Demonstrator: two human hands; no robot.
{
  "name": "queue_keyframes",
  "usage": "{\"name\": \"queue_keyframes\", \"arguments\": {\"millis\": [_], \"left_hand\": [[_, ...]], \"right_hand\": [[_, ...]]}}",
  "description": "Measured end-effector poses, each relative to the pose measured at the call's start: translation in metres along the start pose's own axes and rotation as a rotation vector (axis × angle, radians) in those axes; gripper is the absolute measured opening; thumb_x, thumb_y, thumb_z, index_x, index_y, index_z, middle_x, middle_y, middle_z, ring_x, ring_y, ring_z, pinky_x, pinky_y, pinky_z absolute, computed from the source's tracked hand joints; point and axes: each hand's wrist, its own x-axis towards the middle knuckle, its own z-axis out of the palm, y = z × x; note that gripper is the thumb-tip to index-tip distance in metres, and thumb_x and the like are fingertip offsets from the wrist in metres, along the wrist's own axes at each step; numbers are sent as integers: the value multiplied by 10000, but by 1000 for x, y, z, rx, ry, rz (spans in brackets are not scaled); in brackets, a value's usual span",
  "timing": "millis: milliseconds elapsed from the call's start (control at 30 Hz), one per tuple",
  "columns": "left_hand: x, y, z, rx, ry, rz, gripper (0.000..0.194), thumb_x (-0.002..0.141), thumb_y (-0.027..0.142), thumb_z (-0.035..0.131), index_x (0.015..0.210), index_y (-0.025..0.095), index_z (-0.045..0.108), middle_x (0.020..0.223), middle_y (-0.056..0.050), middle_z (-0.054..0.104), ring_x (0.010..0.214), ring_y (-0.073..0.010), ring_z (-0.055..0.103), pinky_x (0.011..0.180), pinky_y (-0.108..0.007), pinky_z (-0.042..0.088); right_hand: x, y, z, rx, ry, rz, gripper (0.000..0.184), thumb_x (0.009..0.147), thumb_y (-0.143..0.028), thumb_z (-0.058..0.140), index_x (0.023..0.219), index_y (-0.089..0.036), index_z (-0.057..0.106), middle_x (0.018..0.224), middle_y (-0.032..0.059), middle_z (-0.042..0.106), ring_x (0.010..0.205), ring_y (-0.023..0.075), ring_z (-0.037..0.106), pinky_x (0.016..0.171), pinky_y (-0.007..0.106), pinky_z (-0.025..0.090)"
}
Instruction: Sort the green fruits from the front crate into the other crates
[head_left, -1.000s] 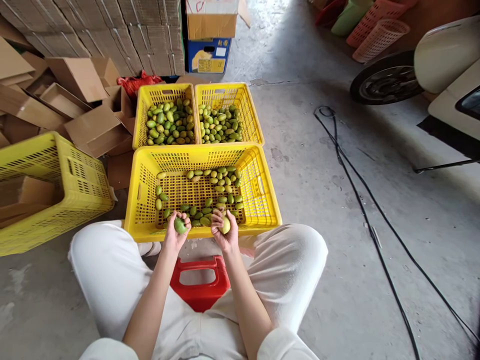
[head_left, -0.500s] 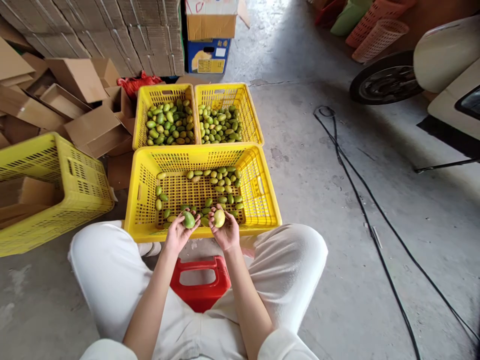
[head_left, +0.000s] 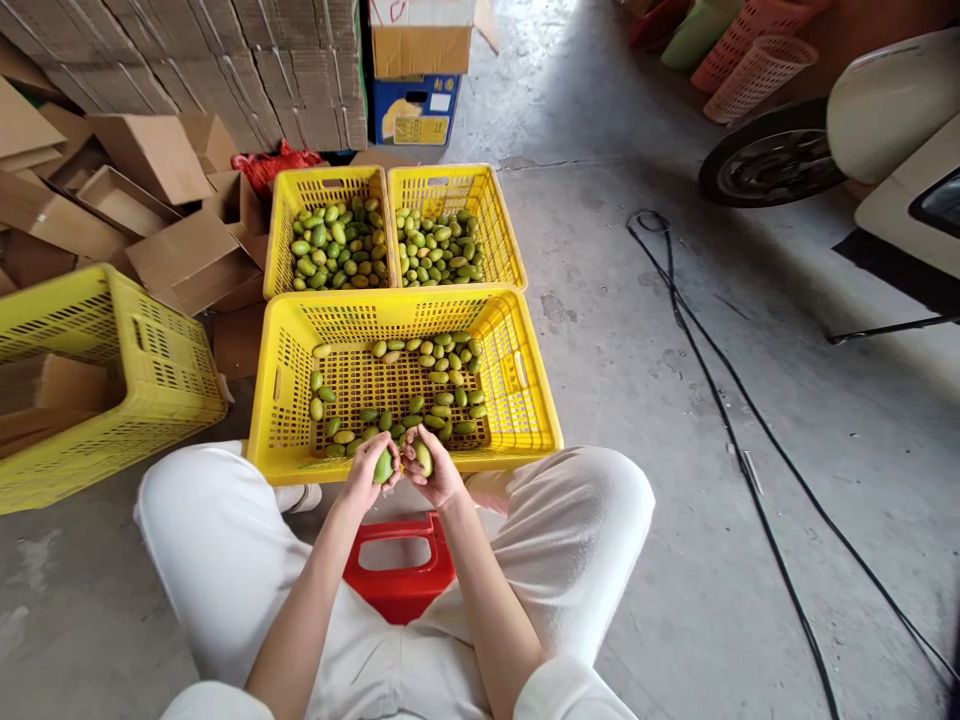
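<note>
My left hand (head_left: 367,470) is closed round a green mango (head_left: 384,467). Close beside it, my right hand (head_left: 435,473) grips a paler yellow-green mango (head_left: 423,458). Both hands are near the front rim of a large yellow plastic crate (head_left: 405,302), between my knees. Scattered on the slatted floor of that crate lie several small green and yellowish mangoes (head_left: 454,362). Just behind it stand two more yellow crates, the left one (head_left: 328,175) and the right one (head_left: 510,235), each with a heap of similar mangoes.
At left, a yellow crate (head_left: 165,360) holds cardboard, with loose open cartons (head_left: 187,255) behind it. A red plastic stool (head_left: 401,590) shows between my legs. Black cable (head_left: 720,400) runs over the concrete floor at right, near a parked vehicle's wheel (head_left: 776,160).
My hands have drawn closer together and slightly lower. Half a second ago the fingers were spread with the mangoes on show; now they wrap round them. The crates have stayed put.
</note>
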Motion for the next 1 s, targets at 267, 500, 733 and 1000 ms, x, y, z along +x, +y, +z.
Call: {"name": "queue_keyframes", "arguments": {"millis": [267, 500, 733, 1000], "left_hand": [[-3, 20, -4, -420, 81, 88, 201, 742, 234, 667, 931, 166, 650, 971, -70, 722, 906, -222, 707, 685, -304, 568], [-4, 20, -5, -305, 50, 110, 258, 737, 273, 765, 916, 170, 611, 871, -36, 677, 726, -135, 659, 622, -237, 531], [-1, -1, -6, -57, -109, 7, 244, 706, 262, 761, 744, 173, 537, 631, 36, 537, 417, -43, 455, 375, -154, 286], [-4, 19, -4, -375, 20, 35, 226, 818, 375, 645, 827, 151, 618, 757, -50, 650, 624, -125, 625, 507, -206, 478]], "right_hand": [[-6, -13, 9, 208, 80, -157, 184, 871, -293, 570, 1001, -190, 650, 948, 55, 698, 750, 144, 645, 592, 251, 568], [-14, -14, 11, 266, 102, -252, 188, 828, -198, 631, 1011, -232, 654, 958, 4, 681, 727, 82, 607, 586, 158, 552], [-3, 0, 2, -114, -21, 15, 360, 823, -452, 714, 678, -152, 578, 544, -29, 534, 349, 35, 365, 273, 122, 180], [-4, -9, 9, 194, 59, -159, 161, 876, -294, 610, 1007, -204, 631, 932, 36, 689, 741, 125, 642, 619, 238, 565]]}}
